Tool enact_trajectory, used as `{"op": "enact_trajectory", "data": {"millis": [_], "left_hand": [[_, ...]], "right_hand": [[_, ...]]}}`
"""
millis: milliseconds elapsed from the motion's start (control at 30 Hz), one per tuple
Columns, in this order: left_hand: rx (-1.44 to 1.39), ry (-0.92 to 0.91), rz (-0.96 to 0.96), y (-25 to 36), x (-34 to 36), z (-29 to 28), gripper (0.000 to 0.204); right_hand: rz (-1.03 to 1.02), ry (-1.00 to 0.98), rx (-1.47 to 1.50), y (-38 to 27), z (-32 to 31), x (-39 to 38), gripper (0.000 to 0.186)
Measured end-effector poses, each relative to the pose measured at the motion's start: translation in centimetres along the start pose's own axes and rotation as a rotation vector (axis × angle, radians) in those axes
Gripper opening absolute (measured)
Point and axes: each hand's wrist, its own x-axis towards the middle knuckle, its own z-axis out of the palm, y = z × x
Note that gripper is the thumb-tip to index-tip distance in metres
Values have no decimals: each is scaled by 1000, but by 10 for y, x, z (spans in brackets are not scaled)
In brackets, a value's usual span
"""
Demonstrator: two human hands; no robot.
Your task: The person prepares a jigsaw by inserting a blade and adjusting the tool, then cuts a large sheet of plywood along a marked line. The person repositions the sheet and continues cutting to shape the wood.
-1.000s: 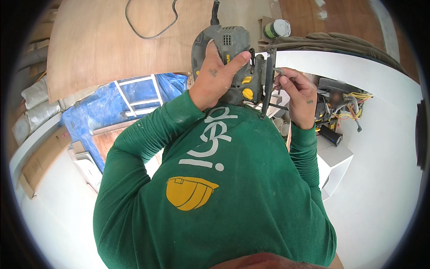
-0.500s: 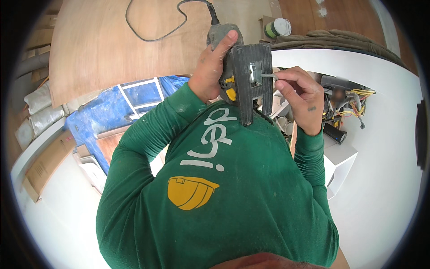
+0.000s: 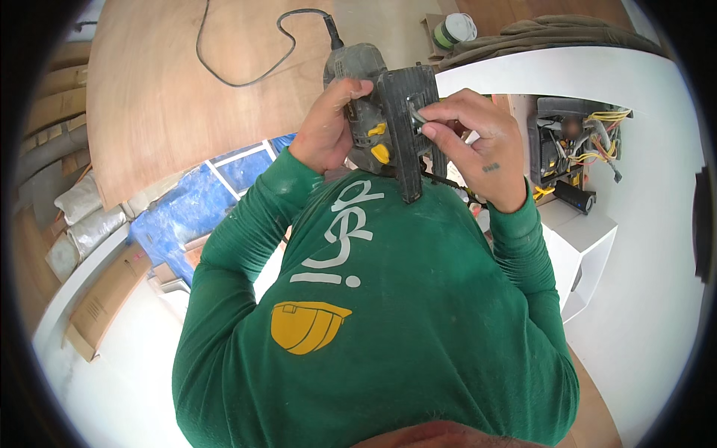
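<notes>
A black-and-grey jigsaw (image 3: 360, 63) with yellow levers is held up in front of my chest, its slotted base plate (image 3: 402, 153) turned toward the right. Wrapped around its body, my left hand (image 3: 323, 128) has the thumb over the top. My right hand (image 3: 482, 142) pinches a short grey metal hex key (image 3: 418, 117) between thumb and fingertips. The key's far end reaches into the opening of the base plate, where its tip is hidden.
The jigsaw's cord (image 3: 276, 63) loops over a large plywood sheet (image 3: 157, 89). To the right, a tool box (image 3: 553, 149) holds tangled wires. A roll (image 3: 455, 30) and dark cloth (image 3: 560, 37) lie at the back. Blue sheeting (image 3: 175, 224) spreads at lower left.
My right hand has moved left, bringing the hex key closer against the base plate opening. The jigsaw and my left hand have shifted slightly left in view.
</notes>
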Motion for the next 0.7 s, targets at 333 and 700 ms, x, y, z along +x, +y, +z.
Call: {"op": "enact_trajectory", "data": {"millis": [333, 700], "left_hand": [[65, 21, 4, -11, 0, -17, 43], [-46, -53, -48, -16, 5, -28, 45]], "right_hand": [[343, 289, 576, 33, 21, -13, 28], [423, 89, 729, 26, 53, -14, 34]]}}
